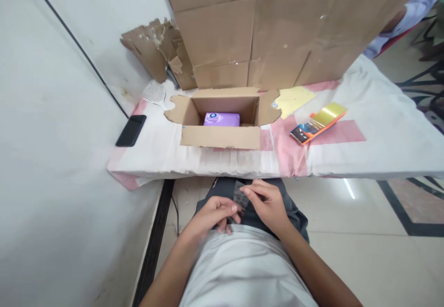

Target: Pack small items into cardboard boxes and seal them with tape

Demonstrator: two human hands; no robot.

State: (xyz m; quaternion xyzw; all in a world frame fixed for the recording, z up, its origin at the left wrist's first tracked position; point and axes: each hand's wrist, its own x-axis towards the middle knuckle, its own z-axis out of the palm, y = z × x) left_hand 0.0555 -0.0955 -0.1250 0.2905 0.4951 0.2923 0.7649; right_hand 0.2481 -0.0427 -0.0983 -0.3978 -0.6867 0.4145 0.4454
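Observation:
Over my lap, a short strip of clear tape (240, 199) stretches between my hands. My left hand (215, 211) pinches its lower end, with the other fingers loosely curled. At the upper end, the thumb and fingers of my right hand (268, 203) are closed on the same strip. On the table ahead stands a small cardboard box (220, 137), its flaps folded outward. Inside it lies a purple soft pack (222, 119) with a dark blue logo. An orange tape dispenser (319, 124) with a roll of yellowish tape rests to the right of the box.
A black phone (131, 131) lies at the table's left end near the wall. Yellow paper (294, 100) is beside the box. Behind stand a large taped cardboard panel (277, 29) and torn cardboard pieces (147, 50). A person's sleeve (421, 9) shows at the upper right.

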